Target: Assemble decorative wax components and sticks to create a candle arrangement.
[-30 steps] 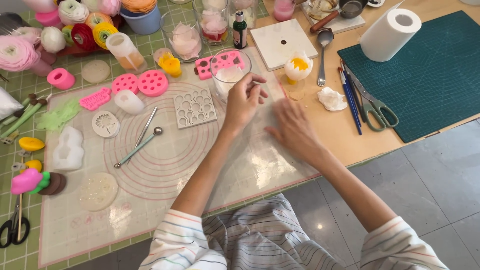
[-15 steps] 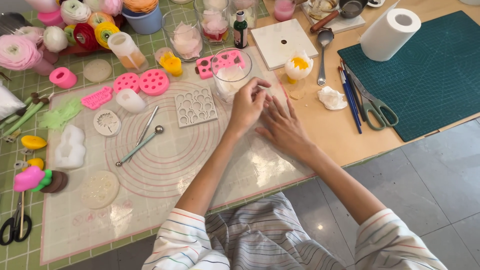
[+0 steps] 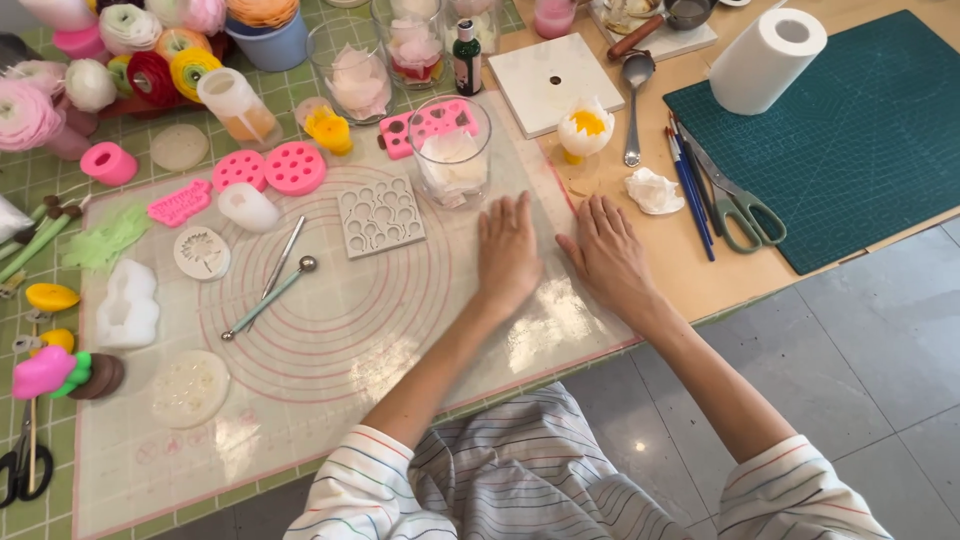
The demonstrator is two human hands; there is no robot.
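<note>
Now both hands are lying flat, where half a second ago they were curled together, fingertips meeting near the glass jar; nothing is showing between the fingers any more. The left hand is resting open, palm down, on the translucent silicone mat, gripping nothing. The right hand is spreading open just beside it, pressing across the mat's right edge onto the wooden table, holding nothing either.

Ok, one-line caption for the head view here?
Both hands, left and right, lie flat on a translucent mat beside a glass jar and grey mould.
</note>
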